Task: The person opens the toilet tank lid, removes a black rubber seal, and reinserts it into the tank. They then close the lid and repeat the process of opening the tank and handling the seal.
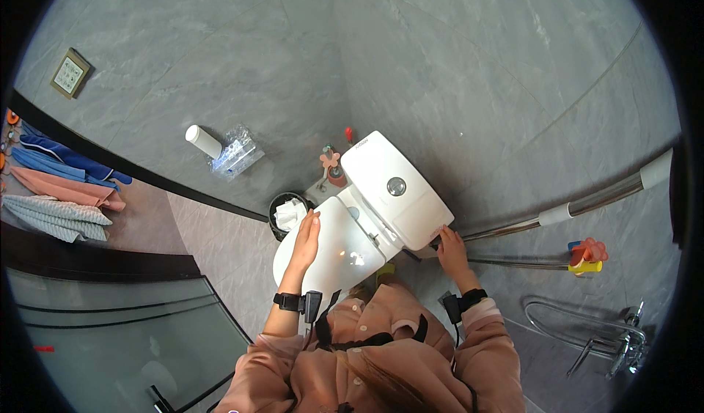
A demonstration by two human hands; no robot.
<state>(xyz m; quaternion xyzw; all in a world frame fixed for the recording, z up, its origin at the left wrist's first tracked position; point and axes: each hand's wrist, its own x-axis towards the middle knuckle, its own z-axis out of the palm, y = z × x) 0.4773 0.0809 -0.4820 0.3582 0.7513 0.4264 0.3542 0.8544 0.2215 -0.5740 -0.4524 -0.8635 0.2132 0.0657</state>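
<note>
A white toilet stands in front of me, its lid [339,248] down over the bowl. My left hand [306,241] lies along the left part of the lid, fingers stretched out and close together, holding nothing. At the near right corner of the white cistern [381,167], my right hand [452,250] rests its fingertips against the edge. Those fingers are extended, with nothing visible in them. A round chrome flush button [396,186] sits in the cistern top. Both wrists carry black straps with small boxes.
A black bin [273,219] with crumpled white paper stands left of the toilet. Behind it is a pink flower-shaped brush [329,159]. Metal rails [506,230] and a shower mixer [623,340] are on the right; a glass door [132,332] is on the left.
</note>
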